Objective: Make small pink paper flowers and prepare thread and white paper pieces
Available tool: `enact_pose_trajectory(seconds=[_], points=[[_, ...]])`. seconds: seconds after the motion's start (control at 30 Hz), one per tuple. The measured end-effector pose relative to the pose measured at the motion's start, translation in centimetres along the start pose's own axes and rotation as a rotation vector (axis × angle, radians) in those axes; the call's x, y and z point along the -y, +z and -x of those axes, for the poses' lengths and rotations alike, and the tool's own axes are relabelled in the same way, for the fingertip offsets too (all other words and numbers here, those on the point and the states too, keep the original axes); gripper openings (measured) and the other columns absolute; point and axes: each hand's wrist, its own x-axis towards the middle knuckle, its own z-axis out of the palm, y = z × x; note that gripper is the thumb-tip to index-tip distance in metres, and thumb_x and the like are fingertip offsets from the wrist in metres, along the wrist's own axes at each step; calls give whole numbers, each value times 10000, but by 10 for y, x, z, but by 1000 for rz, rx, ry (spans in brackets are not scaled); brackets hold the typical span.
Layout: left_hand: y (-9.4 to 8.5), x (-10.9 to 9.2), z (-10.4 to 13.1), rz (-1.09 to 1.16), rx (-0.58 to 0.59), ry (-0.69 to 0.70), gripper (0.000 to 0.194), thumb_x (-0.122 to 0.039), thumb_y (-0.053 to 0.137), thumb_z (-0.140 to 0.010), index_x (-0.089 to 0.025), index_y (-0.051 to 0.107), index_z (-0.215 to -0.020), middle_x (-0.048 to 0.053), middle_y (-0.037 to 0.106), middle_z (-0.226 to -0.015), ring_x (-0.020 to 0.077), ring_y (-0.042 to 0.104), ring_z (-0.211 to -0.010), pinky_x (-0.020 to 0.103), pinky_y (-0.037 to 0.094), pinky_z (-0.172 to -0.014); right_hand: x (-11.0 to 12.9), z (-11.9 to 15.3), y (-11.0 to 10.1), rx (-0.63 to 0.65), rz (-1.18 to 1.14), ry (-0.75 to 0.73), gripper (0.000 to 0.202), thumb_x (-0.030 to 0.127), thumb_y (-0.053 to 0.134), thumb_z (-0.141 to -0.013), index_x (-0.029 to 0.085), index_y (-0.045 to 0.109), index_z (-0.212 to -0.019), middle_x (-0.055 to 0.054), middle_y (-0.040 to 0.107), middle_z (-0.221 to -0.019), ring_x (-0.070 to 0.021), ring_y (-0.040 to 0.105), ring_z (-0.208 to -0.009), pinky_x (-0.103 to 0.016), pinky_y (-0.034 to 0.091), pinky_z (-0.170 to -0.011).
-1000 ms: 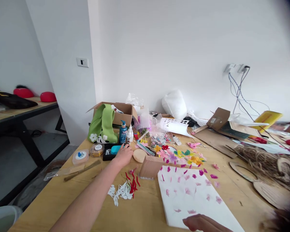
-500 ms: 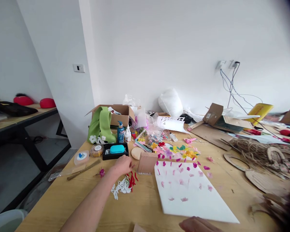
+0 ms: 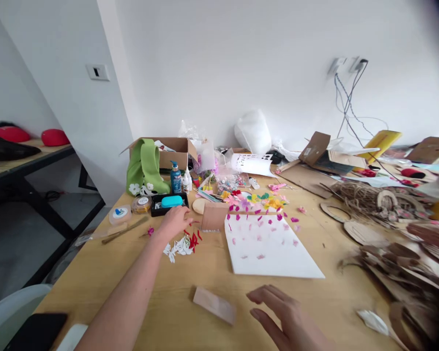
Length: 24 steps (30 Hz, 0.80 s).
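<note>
"How far along?"
"Pink petals (image 3: 261,257) are dotting the white board (image 3: 270,253); red pieces (image 3: 193,242) are lying loose left of it"
"Grip?"
"Right hand (image 3: 281,313) is hovering, grip apart; left hand (image 3: 173,222), beside red pieces: can't tell"

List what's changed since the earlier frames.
Left hand moved back from the blue case toward the person, now just beyond the red pieces; can't tell if it grips anything. Right hand drew back clear of the white board, open. View shifted, bringing the tan block fully into sight. Unchanged: board, case, green bag.
</note>
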Motion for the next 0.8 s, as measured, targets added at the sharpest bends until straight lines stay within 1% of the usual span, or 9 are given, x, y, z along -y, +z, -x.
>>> enact_pose_trajectory(seconds=[0.1, 0.2, 0.3, 0.4, 0.53, 0.6, 0.67, 0.73, 0.8], points=[[-8, -6, 22, 97, -12, 6, 285, -337, 589, -858, -180, 626, -1093, 75, 667, -1143, 222, 603, -1074, 395, 449, -944, 11, -7, 18, 48, 36, 21, 221, 195, 508, -906, 196, 644, -1080, -87, 665, -1031, -220, 619, -981, -326, 502, -841], [-14, -11, 50, 187, -36, -3, 284, -341, 574, -833, -230, 653, -1083, 45, 714, -1072, 205, 647, -982, 297, 476, -848, 18, -16, 37, 92, 105, 61, 224, 110, 591, -816, 175, 660, -1018, -95, 638, -1056, -255, 566, -1013, -368, 471, -870], [-15, -12, 77, 252, -110, -43, 337, -378, 546, -833, -214, 643, -1112, 49, 723, -1054, 201, 666, -923, 300, 488, -826, 21, -25, 52, 139, 170, 88, 235, 73, 622, -750, 160, 675, -962, -97, 639, -1039, -274, 538, -1013, -371, 449, -873], [-13, -8, 96, 303, -174, -63, 339, -363, 505, -839, -175, 646, -1083, 72, 730, -972, 197, 671, -859, 300, 511, -774, 18, -32, 66, 181, 208, 94, 232, 103, 651, -721, 159, 685, -944, -101, 647, -1037, -283, 528, -1028, -355, 431, -879], [-7, -2, 115, 342, -283, -94, 380, -367, 479, -842, -157, 617, -1127, 93, 716, -970, 220, 660, -867, 338, 520, -760, 13, -39, 80, 145, 246, 87, 227, 105, 665, -681, 145, 687, -902, -105, 656, -1022, -273, 542, -1001, -343, 415, -878], [0, -1, 126, 365, -359, -115, 403, -383, 453, -861, -157, 591, -1165, 96, 710, -976, 222, 660, -865, 353, 526, -765, 19, -43, 74, 94, 197, 49, 266, 64, 671, -638, 150, 680, -890, -88, 658, -977, -250, 555, -959, -317, 423, -840], [12, -2, 136, 397, -495, -116, 392, -395, 466, -867, -175, 585, -1169, 84, 712, -954, 216, 668, -851, 356, 533, -782, 32, -51, 54, 22, 111, -25, 277, 38, 660, -632, 162, 661, -880, -63, 647, -912, -214, 564, -896, -284, 431, -784], [25, -4, 145, 403, -638, -92, 367, -392, 464, -881, -184, 582, -1158, 77, 716, -938, 204, 679, -820, 336, 549, -741, 50, -67, 22, -66, 61, -134, 172, 94, 628, -720, 169, 632, -874, -51, 624, -867, -193, 562, -831, -284, 432, -740], [37, -6, 150, 368, -760, -65, 347, -382, 469, -898, -171, 573, -1154, 75, 719, -903, 191, 687, -784, 309, 557, -693, 70, -96, -18, -159, 79, -247, 60, 179, 577, -812, 168, 617, -856, -54, 612, -834, -195, 558, -797, -301, 431, -716]])
